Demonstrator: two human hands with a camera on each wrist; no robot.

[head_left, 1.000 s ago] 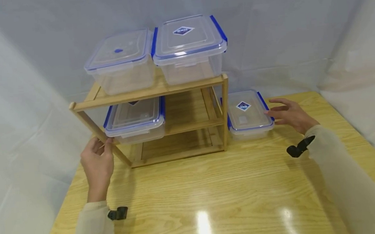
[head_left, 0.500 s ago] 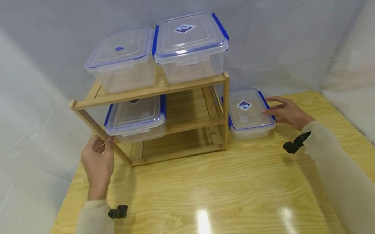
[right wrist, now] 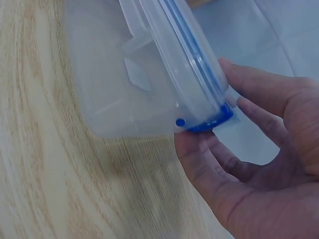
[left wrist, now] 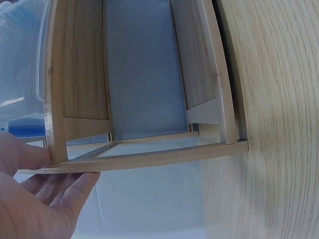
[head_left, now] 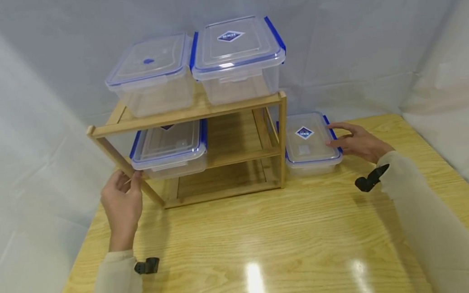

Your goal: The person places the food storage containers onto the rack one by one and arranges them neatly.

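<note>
In the head view my left hand (head_left: pixel 121 202) grips the left front post of a three-tier wooden rack (head_left: pixel 187 118). The left wrist view shows its thumb (left wrist: pixel 32 155) on the near side of the wood and the fingers behind it. To the right of the rack, a clear food container (head_left: pixel 312 148) with blue side clips lies flat on the table. My right hand (head_left: pixel 358 142) holds this container by its right edge. Seen from the right wrist, the thumb is at the lid's rim and the fingers lie against the side by the blue clip (right wrist: pixel 212 122).
Two larger lidded containers, a left one (head_left: pixel 152 79) and a right one (head_left: pixel 238 60), stand on the rack's top tier. Another container (head_left: pixel 169 151) sits on the middle tier's left side, jutting past the front rail. Pale sheeting (head_left: pixel 341 43) hangs behind the wooden table (head_left: pixel 232 237).
My right hand has moved a little left, its thumb reaching further over the lid's edge, and the container has shifted slightly toward the rack. The left hand has stayed on the post.
</note>
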